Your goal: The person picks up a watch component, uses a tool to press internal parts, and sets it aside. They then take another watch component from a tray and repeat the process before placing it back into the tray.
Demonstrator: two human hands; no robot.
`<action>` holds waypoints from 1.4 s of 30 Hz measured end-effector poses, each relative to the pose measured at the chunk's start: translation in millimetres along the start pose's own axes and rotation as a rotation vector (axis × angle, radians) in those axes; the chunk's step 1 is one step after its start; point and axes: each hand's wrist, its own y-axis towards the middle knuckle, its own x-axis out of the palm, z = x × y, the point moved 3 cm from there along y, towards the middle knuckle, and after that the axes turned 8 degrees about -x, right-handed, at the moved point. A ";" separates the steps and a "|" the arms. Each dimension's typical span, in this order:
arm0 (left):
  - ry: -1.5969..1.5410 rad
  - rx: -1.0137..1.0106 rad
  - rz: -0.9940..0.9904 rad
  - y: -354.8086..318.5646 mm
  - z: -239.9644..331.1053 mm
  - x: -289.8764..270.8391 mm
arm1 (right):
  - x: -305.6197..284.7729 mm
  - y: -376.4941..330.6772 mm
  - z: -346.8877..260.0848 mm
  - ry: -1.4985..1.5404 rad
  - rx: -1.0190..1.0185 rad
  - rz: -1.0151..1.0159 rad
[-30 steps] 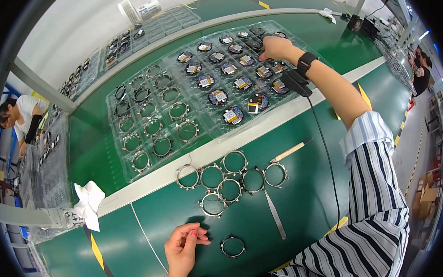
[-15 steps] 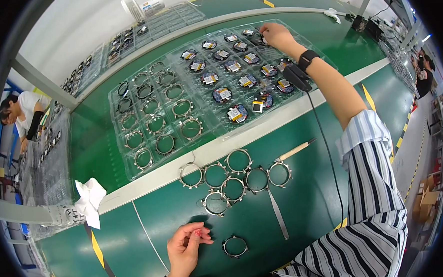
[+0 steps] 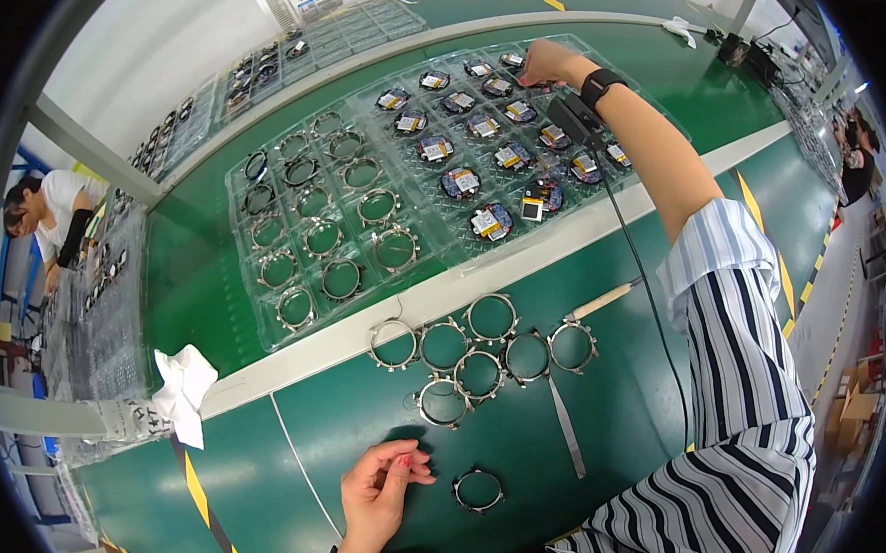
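My right hand [image 3: 554, 66] reaches over the far end of a clear plastic tray [image 3: 433, 238] of round watch circuit modules [image 3: 491, 221]. Its fingers are pinched together, hiding whatever lies between them. Near the front edge, my left hand [image 3: 376, 493] rests above the green bench with its fingers loosely curled, slightly apart and holding nothing. Just right of it lies a single metal watch-case ring [image 3: 501, 492]. Beyond that, several more watch-case rings [image 3: 478, 397] are grouped on the bench, beside metal tweezers [image 3: 566, 428] and a wooden-handled tool [image 3: 603, 301].
A second clear tray [image 3: 263, 335] holds several watch-case rings at the left. A black block [image 3: 576, 117] with a cable [image 3: 648, 292] hangs by my right wrist. White tissue [image 3: 184, 393] is on the frame post. Another person [image 3: 61, 211] works at far left.
My view has shifted slightly, so the bench and trays appear a little further right. My right hand has moved slightly left over the modules; my left hand stays nearly still.
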 end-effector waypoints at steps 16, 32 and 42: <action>0.434 0.303 -0.091 -7.6 16.5 4.8 | -34.2 -208.4 -92.5 0.353 -0.510 0.345; 1.074 0.761 0.199 -35.1 51.1 56.7 | 42.8 -406.1 -91.2 -0.112 -0.714 0.511; 1.315 0.532 0.065 16.5 30.4 108.1 | 67.1 -451.0 -140.1 -0.234 -1.133 0.200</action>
